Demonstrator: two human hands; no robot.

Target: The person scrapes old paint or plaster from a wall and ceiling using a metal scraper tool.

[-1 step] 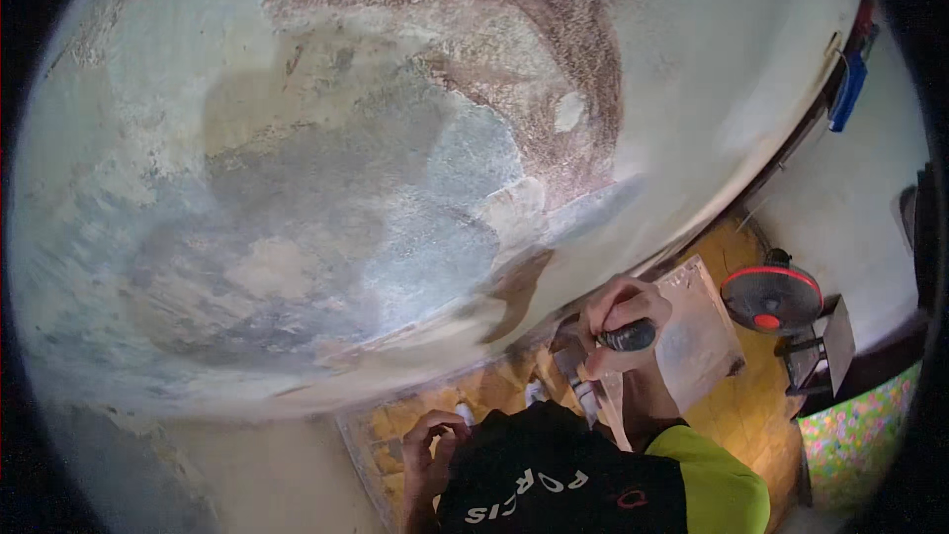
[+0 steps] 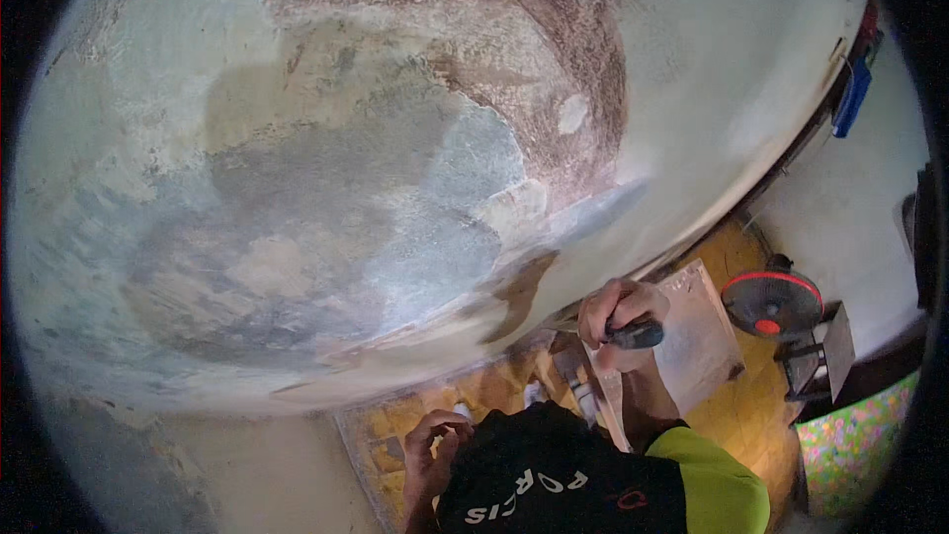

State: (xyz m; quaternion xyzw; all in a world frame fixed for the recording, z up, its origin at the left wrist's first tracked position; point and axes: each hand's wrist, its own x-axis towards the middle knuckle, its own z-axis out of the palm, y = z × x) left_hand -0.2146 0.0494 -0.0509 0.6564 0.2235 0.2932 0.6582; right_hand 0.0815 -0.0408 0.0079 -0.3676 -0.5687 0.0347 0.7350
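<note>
My right hand is closed round the rounded dark handle of a hand tool, close to the lower edge of the wall surface; the tool's working end is hidden. Curled near the front of my body, my left hand hides whatever its fingers may hold. Before me stretches a large pale wall. It bears a grey, smeared patch and a rough brownish area, with my shadow over part of it.
A whitish square board lies right of my right hand. Beyond it stand a black fan with a red rim and a small stand. A blue object hangs at the far right. Flowered cloth covers something below. The floor is yellow tile.
The tool's handle has tipped slightly to the right in my right hand, which has shifted a little. My left hand stays where it was.
</note>
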